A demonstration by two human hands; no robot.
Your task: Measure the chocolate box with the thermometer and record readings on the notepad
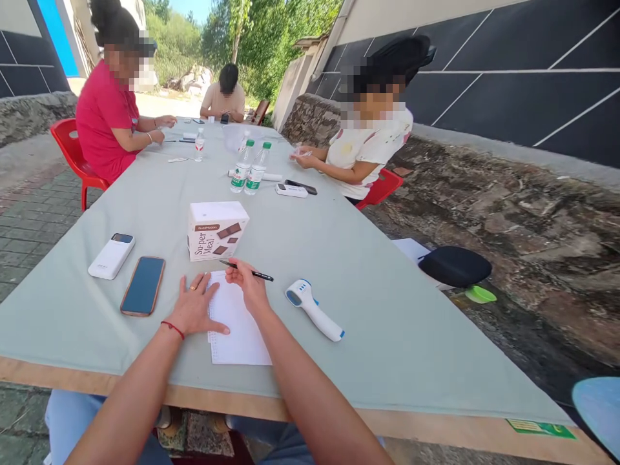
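Under my hands lies a white sheet of paper (237, 339) with ragged punched holes along its left edge. My left hand (196, 307) rests flat with spread fingers over that edge, a red cord on its wrist. A black pen (261, 276) is held in the fingers of my right hand (247, 284), above the upper part of the sheet. Just beyond stands a white box (217, 232) printed "Su-per Meal". To the right of my right hand is a white and blue infrared thermometer (314, 310). A phone (143, 286) lies left of my left hand.
A white power bank (112, 256) lies at the left. Two water bottles (254, 168) with green caps stand mid-table, near another white device (291, 190) and a dark phone. Several people sit around the table (387, 349). A black cap-like object (455, 266) lies beyond its right edge.
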